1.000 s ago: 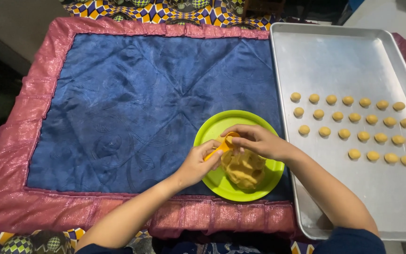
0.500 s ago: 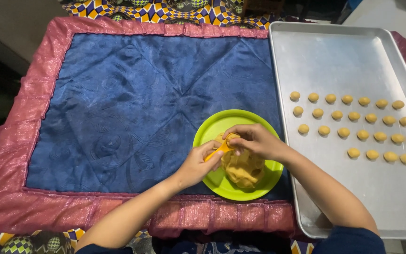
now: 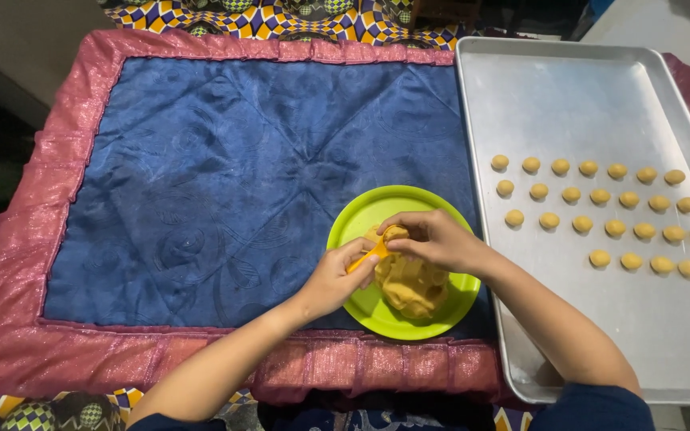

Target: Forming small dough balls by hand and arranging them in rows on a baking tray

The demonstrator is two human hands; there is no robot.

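Observation:
A lime-green plate [image 3: 361, 219] lies on a blue quilted mat, with a lump of tan dough [image 3: 410, 287] on it. My left hand [image 3: 331, 279] grips a small orange spoon [image 3: 366, 257] over the plate's left side. Right above the spoon's bowl, my right hand [image 3: 433, 238] pinches a small piece of dough [image 3: 394, 233] between its fingers. Both hands meet over the plate.
A large metal baking tray [image 3: 569, 104] lies to the right, holding several small dough balls [image 3: 592, 196] in rows. The blue mat [image 3: 225, 175] has a pink ruffled border [image 3: 25, 263]. Patterned fabric [image 3: 281, 16] shows at the far edge.
Both hands stay over the plate; the right fingers have worked the small dough piece at the spoon's tip. Nothing else has moved.

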